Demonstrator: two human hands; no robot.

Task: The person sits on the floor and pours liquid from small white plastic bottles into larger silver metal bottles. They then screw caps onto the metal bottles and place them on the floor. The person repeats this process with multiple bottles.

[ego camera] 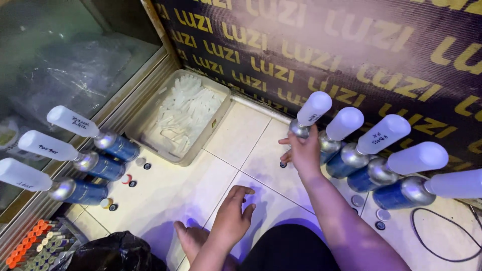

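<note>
My right hand grips the silver neck of a blue metal bottle with a tall white cap. It is the leftmost of a row of several like bottles standing along the dark patterned wall. My left hand rests on the white tiled floor, fingers loosely spread, holding nothing. A bare foot lies just left of it.
Three more white-capped blue bottles stand at the left by a glass panel, with small caps on the floor beside them. A clear plastic tub of white plastic pieces sits in the corner. A black bag, small vials and a black cable lie near.
</note>
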